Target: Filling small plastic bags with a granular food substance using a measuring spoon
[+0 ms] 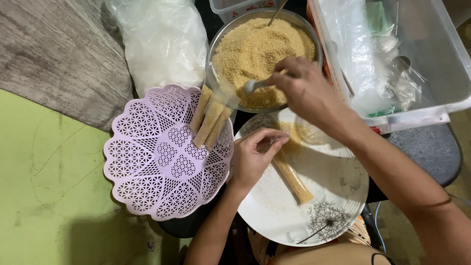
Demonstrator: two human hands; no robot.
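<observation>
My left hand [255, 154] pinches the open top of a long narrow plastic tube bag [293, 177] part-filled with golden grain, which lies over a white plate [274, 211]. My right hand [306, 91] holds a metal spoon [255, 86] by its handle, its bowl at the near edge of a steel bowl [214, 46] full of the same golden grain [260, 49]. Several filled tube bags [210, 120] lean in a lilac perforated plastic basket [162, 162] to the left.
A crumpled clear plastic bag [164, 41] lies behind the basket. At the right stands a clear plastic bin [431, 73] holding plastic wrappers. A second utensil handle [277, 12] sticks out of the grain. Green floor [44, 186] and grey mat [54, 54] lie left.
</observation>
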